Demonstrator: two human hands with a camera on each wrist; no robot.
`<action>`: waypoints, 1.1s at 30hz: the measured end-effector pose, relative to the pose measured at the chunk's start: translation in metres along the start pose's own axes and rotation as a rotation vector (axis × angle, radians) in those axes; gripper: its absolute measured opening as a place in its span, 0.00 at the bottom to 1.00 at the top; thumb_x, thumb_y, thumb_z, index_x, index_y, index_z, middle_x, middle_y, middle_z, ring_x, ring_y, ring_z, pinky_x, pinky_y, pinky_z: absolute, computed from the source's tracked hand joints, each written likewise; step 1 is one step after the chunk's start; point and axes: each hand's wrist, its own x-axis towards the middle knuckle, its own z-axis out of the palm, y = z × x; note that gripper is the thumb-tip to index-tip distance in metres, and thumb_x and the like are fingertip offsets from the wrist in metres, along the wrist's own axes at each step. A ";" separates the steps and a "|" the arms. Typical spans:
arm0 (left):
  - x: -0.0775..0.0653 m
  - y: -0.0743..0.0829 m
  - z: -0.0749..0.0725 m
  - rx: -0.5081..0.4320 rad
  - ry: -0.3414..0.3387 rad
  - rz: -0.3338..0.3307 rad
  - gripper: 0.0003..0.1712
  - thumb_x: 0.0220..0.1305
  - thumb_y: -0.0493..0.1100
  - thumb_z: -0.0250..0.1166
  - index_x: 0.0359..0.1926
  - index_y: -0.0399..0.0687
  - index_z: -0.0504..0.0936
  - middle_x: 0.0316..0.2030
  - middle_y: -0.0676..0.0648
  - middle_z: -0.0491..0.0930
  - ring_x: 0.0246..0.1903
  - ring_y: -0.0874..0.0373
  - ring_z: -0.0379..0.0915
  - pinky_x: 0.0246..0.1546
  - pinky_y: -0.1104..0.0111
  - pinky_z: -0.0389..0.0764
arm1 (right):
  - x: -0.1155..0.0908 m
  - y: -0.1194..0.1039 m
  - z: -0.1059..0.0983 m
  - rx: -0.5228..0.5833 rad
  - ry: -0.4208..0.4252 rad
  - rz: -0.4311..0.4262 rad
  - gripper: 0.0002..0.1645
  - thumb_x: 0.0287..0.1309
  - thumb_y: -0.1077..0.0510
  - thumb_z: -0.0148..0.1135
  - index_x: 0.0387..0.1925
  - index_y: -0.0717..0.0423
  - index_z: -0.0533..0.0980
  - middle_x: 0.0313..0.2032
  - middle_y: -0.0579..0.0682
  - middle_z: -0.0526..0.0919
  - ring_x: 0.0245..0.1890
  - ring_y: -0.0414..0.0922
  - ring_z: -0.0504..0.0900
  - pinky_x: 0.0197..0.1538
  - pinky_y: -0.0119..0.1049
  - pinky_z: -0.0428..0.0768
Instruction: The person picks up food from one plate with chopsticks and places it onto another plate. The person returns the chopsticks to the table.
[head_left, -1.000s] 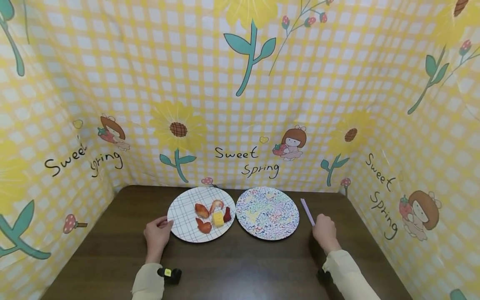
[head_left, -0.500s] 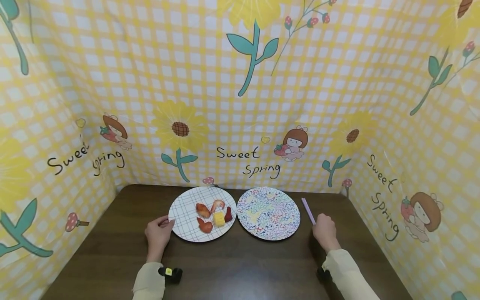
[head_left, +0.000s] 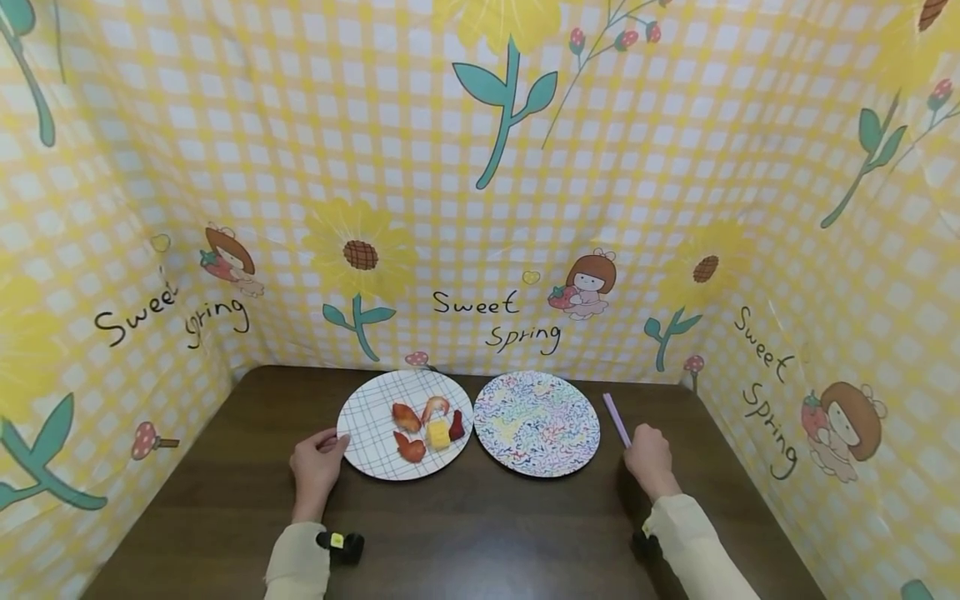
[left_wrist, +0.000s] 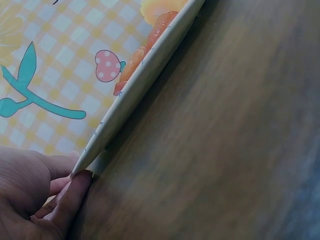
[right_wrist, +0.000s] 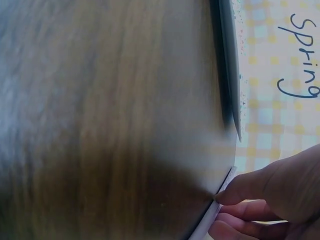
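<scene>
In the head view, my left hand (head_left: 317, 468) pinches the left rim of a white plate (head_left: 367, 429) with a grid pattern. The left wrist view has the thumb and fingers on either side of the plate's edge (left_wrist: 112, 117). Food pieces sit on its right half: two browned wing-like pieces (head_left: 410, 448), a shrimp (head_left: 436, 407), a yellow block (head_left: 437, 434) and a dark red piece (head_left: 457, 425). My right hand (head_left: 649, 460) holds lavender chopsticks (head_left: 617, 420) low at the table, pinched between thumb and fingers in the right wrist view. Their near ends are hidden by the hand.
A speckled multicolour plate (head_left: 536, 425) with nothing on it stands right beside the grid plate, between the hands. The dark wooden table (head_left: 480, 533) is enclosed at the back and sides by a yellow checked cloth (head_left: 420, 167). Black wrist cameras (head_left: 342, 547) sit under the sleeves.
Both hands, the plates and the chopsticks hold their places. Only the head view shifts slightly.
</scene>
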 end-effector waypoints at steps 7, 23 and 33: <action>0.000 0.005 -0.007 0.019 0.009 -0.015 0.24 0.67 0.43 0.69 0.54 0.26 0.81 0.44 0.29 0.85 0.46 0.37 0.84 0.33 0.76 0.74 | 0.005 -0.002 0.003 -0.012 -0.009 -0.017 0.04 0.44 0.70 0.63 0.23 0.68 0.75 0.22 0.62 0.80 0.23 0.60 0.80 0.26 0.55 0.78; -0.005 0.001 -0.013 0.000 0.002 -0.055 0.23 0.67 0.44 0.69 0.53 0.29 0.83 0.45 0.31 0.86 0.46 0.39 0.84 0.29 0.82 0.70 | -0.001 0.000 0.005 -0.019 -0.030 -0.021 0.10 0.49 0.64 0.66 0.22 0.68 0.75 0.22 0.61 0.80 0.22 0.58 0.80 0.28 0.55 0.78; 0.003 0.007 -0.020 0.085 0.028 0.048 0.20 0.69 0.41 0.65 0.54 0.28 0.81 0.44 0.30 0.86 0.43 0.39 0.85 0.43 0.54 0.82 | 0.001 -0.006 0.002 -0.033 -0.032 -0.018 0.16 0.55 0.59 0.66 0.22 0.68 0.75 0.23 0.64 0.81 0.25 0.62 0.82 0.29 0.57 0.79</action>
